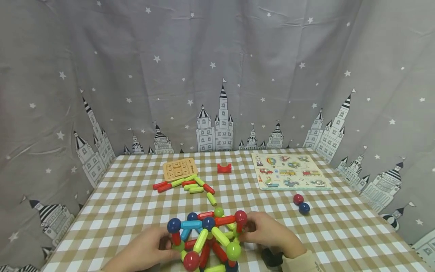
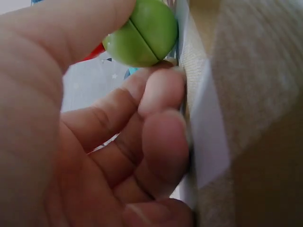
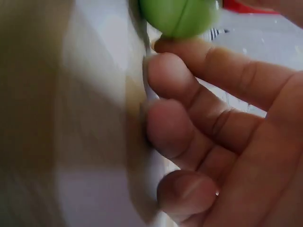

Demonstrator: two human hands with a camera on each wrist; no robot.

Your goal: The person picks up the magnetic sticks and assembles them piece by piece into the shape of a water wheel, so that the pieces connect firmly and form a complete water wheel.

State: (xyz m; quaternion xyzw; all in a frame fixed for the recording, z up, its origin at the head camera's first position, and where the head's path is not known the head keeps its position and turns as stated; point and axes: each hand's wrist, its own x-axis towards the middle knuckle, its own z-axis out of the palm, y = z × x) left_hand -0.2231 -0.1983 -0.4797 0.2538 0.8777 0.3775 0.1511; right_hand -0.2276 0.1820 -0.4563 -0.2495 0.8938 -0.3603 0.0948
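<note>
No legible words, brands or numbers anywhere, tan keypad board (image 1: 180, 169) with key marks too small to read, picture puzzle board (image 1: 291, 172) showing vehicles only, no readable lettering

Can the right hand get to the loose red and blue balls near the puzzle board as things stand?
Probably yes. The red ball and blue ball lie on open tablecloth beyond the right hand, nothing between; but that hand now grips the stick-and-ball structure.

Bare hands; a beige sleeve cuff (image 1: 306, 260) covers the right wrist.
</note>
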